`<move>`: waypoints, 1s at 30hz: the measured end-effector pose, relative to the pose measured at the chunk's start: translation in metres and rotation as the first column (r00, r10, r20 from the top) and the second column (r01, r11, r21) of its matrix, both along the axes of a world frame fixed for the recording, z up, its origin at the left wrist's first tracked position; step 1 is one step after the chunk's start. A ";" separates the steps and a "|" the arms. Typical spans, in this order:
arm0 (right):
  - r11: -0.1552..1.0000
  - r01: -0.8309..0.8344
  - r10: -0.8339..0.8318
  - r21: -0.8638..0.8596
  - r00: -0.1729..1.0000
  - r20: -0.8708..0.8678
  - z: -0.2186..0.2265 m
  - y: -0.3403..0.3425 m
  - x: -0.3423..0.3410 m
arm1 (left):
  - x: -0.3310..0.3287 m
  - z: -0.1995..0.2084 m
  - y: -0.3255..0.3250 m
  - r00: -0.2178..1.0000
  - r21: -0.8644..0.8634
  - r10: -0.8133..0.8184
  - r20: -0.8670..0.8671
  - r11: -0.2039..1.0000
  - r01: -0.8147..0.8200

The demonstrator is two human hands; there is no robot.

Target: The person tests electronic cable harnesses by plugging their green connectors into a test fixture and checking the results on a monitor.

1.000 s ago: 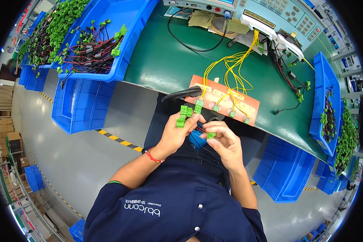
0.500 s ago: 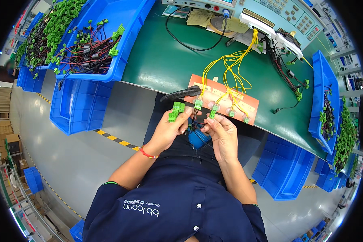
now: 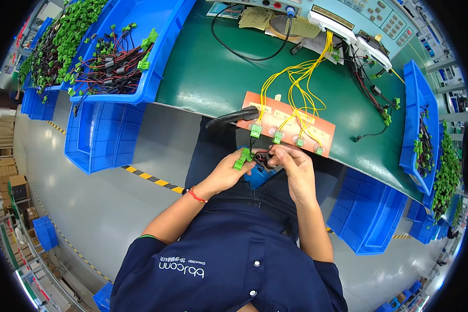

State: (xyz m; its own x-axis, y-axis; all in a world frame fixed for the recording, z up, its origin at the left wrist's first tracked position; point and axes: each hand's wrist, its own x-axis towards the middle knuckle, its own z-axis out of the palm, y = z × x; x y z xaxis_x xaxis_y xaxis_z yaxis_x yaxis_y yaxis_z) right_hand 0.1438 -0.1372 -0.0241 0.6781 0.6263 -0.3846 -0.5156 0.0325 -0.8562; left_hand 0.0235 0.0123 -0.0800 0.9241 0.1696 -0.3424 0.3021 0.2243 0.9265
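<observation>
In front of my body, my left hand (image 3: 226, 172) is closed round a wire harness, whose green connectors (image 3: 243, 159) stick out past the fingers. Close beside it, the fingers of my right hand (image 3: 295, 169) pinch the red and black wires (image 3: 264, 158) of the harness. Just beyond both hands lies an orange-pink board (image 3: 325, 136) at the table edge, with a row of green sockets (image 3: 277, 137) fed by yellow wires (image 3: 291, 80). Dark wires hang from the leftmost green connector (image 3: 256, 130) toward my left hand. My fingertips partly hide the wires.
A black handle (image 3: 231, 118) juts from the board's left end over the edge of the green table (image 3: 192, 86). Behind stands a pale blue tester (image 3: 382, 21). A blue bin (image 3: 153, 86) of harnesses is at left; another blue bin (image 3: 413, 151) is at right.
My right hand has drawn back from the second socket, with the green connector it held there now out of sight. My left hand has moved right and nearer, bringing its green connectors along.
</observation>
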 end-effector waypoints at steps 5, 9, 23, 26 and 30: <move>0.987 -0.094 0.112 -0.132 0.983 0.143 -0.043 -0.045 -0.009 | 0.004 0.012 -0.008 0.987 -0.060 -0.033 0.156 0.997 0.043; 0.994 -0.067 0.059 -0.090 0.994 -0.089 -0.049 -0.061 -0.021 | -0.001 0.030 -0.006 0.989 -0.209 -0.140 0.051 0.967 0.148; 0.974 0.177 -0.170 0.143 0.984 -0.060 -0.021 -0.065 -0.016 | -0.021 0.029 -0.007 0.976 -0.451 -0.213 -0.035 0.875 0.175; 0.981 0.129 -0.133 0.147 0.991 0.016 -0.003 -0.058 -0.018 | -0.025 0.025 -0.004 0.964 -0.434 -0.264 -0.011 0.870 0.233; 0.977 0.121 -0.132 0.176 0.990 0.056 0.013 -0.047 -0.021 | -0.028 0.025 -0.003 0.968 -0.437 -0.250 -0.030 0.874 0.213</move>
